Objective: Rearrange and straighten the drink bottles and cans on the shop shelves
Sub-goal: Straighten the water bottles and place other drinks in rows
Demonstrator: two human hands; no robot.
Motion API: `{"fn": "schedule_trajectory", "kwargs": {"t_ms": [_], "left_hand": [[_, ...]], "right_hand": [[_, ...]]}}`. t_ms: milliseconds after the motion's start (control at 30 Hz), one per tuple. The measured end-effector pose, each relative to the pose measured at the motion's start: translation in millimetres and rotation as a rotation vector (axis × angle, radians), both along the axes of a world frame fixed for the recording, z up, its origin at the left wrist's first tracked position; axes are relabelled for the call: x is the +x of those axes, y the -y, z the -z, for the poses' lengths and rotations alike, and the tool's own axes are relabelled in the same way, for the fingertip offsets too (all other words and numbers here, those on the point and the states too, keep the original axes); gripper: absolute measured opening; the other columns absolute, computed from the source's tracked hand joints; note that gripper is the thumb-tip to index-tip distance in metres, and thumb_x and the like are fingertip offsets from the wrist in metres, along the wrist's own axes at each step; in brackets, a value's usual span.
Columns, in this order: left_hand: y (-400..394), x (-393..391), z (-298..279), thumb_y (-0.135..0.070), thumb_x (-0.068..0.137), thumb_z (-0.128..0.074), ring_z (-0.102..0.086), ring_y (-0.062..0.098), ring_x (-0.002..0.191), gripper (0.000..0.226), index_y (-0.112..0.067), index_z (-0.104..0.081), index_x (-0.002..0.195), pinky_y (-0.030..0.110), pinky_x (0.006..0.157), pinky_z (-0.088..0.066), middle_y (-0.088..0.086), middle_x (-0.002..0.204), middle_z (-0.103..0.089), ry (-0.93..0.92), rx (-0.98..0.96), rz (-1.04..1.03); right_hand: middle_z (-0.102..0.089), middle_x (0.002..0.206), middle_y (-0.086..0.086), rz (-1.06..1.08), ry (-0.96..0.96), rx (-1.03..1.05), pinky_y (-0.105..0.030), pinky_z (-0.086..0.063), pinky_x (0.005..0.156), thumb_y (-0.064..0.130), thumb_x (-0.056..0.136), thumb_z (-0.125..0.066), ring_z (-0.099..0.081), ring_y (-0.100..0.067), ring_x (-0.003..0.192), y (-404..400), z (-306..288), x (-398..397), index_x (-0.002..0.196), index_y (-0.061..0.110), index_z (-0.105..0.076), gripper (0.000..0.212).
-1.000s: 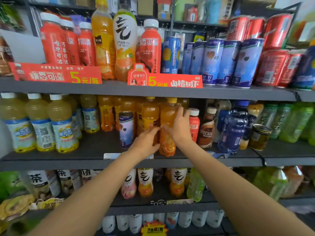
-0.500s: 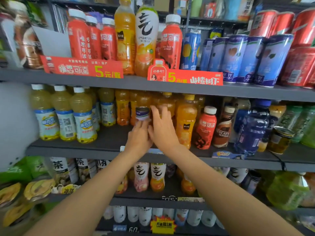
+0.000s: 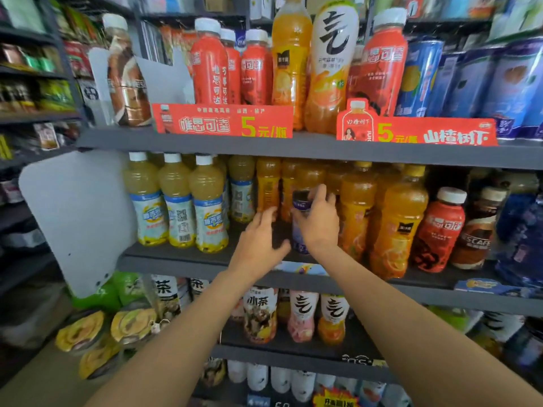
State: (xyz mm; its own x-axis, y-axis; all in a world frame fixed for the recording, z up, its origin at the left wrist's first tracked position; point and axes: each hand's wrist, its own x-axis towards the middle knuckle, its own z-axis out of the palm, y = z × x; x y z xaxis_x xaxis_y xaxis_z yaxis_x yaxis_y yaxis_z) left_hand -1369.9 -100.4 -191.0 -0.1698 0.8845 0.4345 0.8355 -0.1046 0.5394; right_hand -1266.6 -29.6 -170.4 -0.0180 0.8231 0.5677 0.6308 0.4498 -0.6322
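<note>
While the blue can on the middle shelf, among orange bottles, is gripped by the right hand and the left hand is spread loose beside it, it should be lifted upright to avoid toppling neighbours.

Right hand: my fingers curl around something (arm outstretched).
Left hand: fingers loose, holding nothing.

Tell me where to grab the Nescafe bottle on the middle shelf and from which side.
Grip the Nescafe bottle around its brown body from the front. It stands upright at the shelf edge, the red bottle close on one side, so the front is probably freest.
</note>
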Motion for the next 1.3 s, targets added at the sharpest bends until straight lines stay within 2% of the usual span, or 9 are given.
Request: {"fn": "schedule_trajectory", "kwargs": {"t_ms": [233, 367, 500, 633, 767, 867, 933, 1033, 1300], "left_hand": [[-3, 39, -1, -0.029, 0.078, -0.07, -0.044, 0.023, 0.123, 0.073, -0.012, -0.031, 0.138, 0.042, 0.099, -0.042, 0.006, 0.132, -0.04, 0.048, 0.168, 0.06], [7, 88, -12, -0.024, 0.078, -0.07, -0.049, 0.02, 0.118, 0.066, -0.009, -0.035, 0.132, 0.028, 0.094, -0.043, 0.006, 0.129, -0.048, 0.189, 0.242, 0.054], [16, 159, -28, -0.029, 0.079, -0.067, -0.055, 0.026, 0.111, 0.06, -0.01, -0.037, 0.128, 0.038, 0.09, -0.048, 0.009, 0.124, -0.057, 0.194, 0.29, 0.102], [22, 247, -54, -0.032, 0.075, -0.069, -0.058, 0.026, 0.105, 0.054, -0.014, -0.043, 0.12, 0.032, 0.079, -0.047, 0.006, 0.117, -0.061, 0.191, 0.36, 0.161], [28, 342, -87, -0.034, 0.077, -0.069, -0.06, 0.027, 0.101, 0.044, -0.02, -0.047, 0.113, 0.024, 0.068, -0.037, 0.004, 0.109, -0.065, 0.29, 0.431, 0.205], [28, 399, -118, -0.04, 0.079, -0.068, -0.063, 0.021, 0.097, 0.044, -0.017, -0.051, 0.113, 0.022, 0.07, -0.04, 0.001, 0.105, -0.067, 0.352, 0.484, 0.259], [24, 429, -139, -0.043, 0.08, -0.067, -0.062, 0.019, 0.099, 0.047, -0.016, -0.05, 0.114, 0.027, 0.079, -0.047, 0.0, 0.106, -0.066, 0.405, 0.467, 0.288], [16, 455, -164, -0.043, 0.081, -0.066, -0.057, 0.015, 0.103, 0.057, -0.014, -0.045, 0.126, 0.027, 0.085, -0.044, -0.001, 0.108, -0.06, 0.492, 0.391, 0.296], [-9, 442, -205, -0.035, 0.081, -0.069, -0.057, 0.015, 0.091, 0.047, -0.015, -0.045, 0.117, 0.028, 0.077, -0.043, -0.004, 0.094, -0.06, 0.527, 0.417, 0.234]], "right_hand": [[-0.054, 0.11, -0.003, -0.173, -0.199, 0.151, -0.033, -0.051, 0.082, 0.024, 0.079, -0.072, -0.055, -0.018, 0.101, 29, -1, 36, 0.108, 0.013, -0.043, 0.043], [-0.051, 0.111, -0.006, -0.19, -0.071, 0.336, -0.038, -0.048, 0.085, 0.031, 0.08, -0.069, -0.053, -0.021, 0.103, 48, -9, 76, 0.113, 0.011, -0.047, 0.044], [-0.048, 0.109, -0.006, -0.146, -0.056, 0.401, -0.041, -0.049, 0.083, 0.042, 0.083, -0.056, -0.052, -0.02, 0.101, 66, -21, 147, 0.112, 0.012, -0.048, 0.043], [-0.048, 0.109, -0.004, -0.102, -0.06, 0.434, -0.035, -0.045, 0.086, 0.046, 0.082, -0.056, -0.051, -0.017, 0.1, 80, -48, 240, 0.114, 0.012, -0.048, 0.048], [-0.053, 0.112, 0.003, -0.174, -0.169, 0.408, -0.024, -0.044, 0.09, 0.04, 0.089, -0.052, -0.054, -0.008, 0.104, 93, -84, 341, 0.127, 0.011, -0.044, 0.048], [-0.058, 0.091, 0.01, -0.209, -0.279, 0.288, -0.01, -0.042, 0.067, 0.021, 0.098, -0.043, -0.056, 0.002, 0.076, 97, -110, 406, 0.125, 0.01, -0.045, 0.029], [-0.058, 0.086, 0.005, -0.193, -0.285, 0.205, -0.013, -0.04, 0.062, 0.016, 0.099, -0.04, -0.053, 0.001, 0.07, 92, -123, 437, 0.117, 0.008, -0.051, 0.023], [-0.062, 0.097, -0.002, -0.283, -0.386, 0.046, -0.026, -0.046, 0.08, 0.013, 0.096, -0.047, -0.058, -0.011, 0.087, 82, -141, 466, 0.107, 0.013, -0.053, 0.012], [-0.045, 0.135, -0.008, -0.292, 0.009, 0.05, -0.042, -0.035, 0.106, 0.029, 0.075, -0.074, -0.041, -0.025, 0.125, 45, -180, 458, 0.141, 0.022, -0.034, 0.077]]}}
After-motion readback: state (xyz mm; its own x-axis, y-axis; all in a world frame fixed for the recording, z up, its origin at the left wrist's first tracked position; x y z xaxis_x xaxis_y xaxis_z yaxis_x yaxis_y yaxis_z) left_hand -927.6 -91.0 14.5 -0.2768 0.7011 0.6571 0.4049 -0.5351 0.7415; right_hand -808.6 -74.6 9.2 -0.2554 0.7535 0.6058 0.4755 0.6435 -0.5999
